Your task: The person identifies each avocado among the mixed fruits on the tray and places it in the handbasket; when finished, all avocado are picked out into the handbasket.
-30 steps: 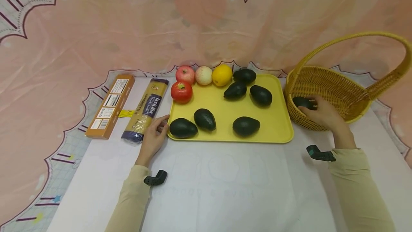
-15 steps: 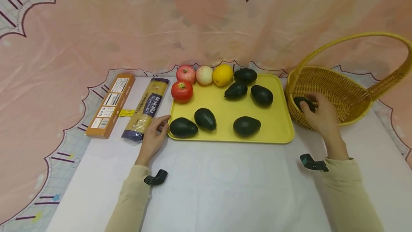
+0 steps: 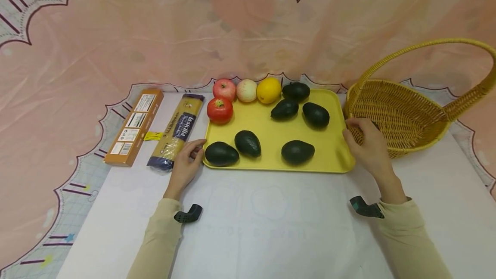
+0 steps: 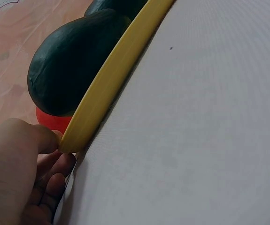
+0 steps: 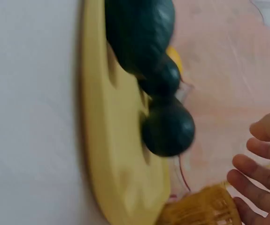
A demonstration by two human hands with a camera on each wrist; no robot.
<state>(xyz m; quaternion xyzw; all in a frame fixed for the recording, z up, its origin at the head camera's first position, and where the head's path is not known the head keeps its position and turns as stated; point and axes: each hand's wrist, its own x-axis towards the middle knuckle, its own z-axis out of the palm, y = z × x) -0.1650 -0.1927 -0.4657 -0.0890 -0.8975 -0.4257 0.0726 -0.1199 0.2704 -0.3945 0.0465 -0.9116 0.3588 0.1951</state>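
Observation:
My left hand (image 3: 186, 165) rests at the front left corner of the yellow tray (image 3: 267, 168), its fingers loosely bent and the thumb tip right at the rim. In the left wrist view a dark avocado (image 4: 73, 61) lies just inside that rim. My right hand (image 3: 370, 145) hovers over the near left side of the wicker basket (image 3: 410, 115), between it and the tray. Its fingers are spread and hold nothing, as the right wrist view shows. Most of the avocado in the basket is hidden behind this hand. On the tray sit several more avocados (image 3: 297, 152).
A tomato (image 3: 219, 110), an apple (image 3: 224, 89), a pale round fruit (image 3: 246, 90) and a yellow citrus fruit (image 3: 269, 90) line the tray's back left. Farther left lie a spaghetti pack (image 3: 176, 132) and an orange-brown box (image 3: 133, 128). The basket's tall handle (image 3: 426, 44) arches overhead.
My right hand has let go of the avocado in the basket and drawn back left toward the tray. The left hand has stayed at the tray's corner.

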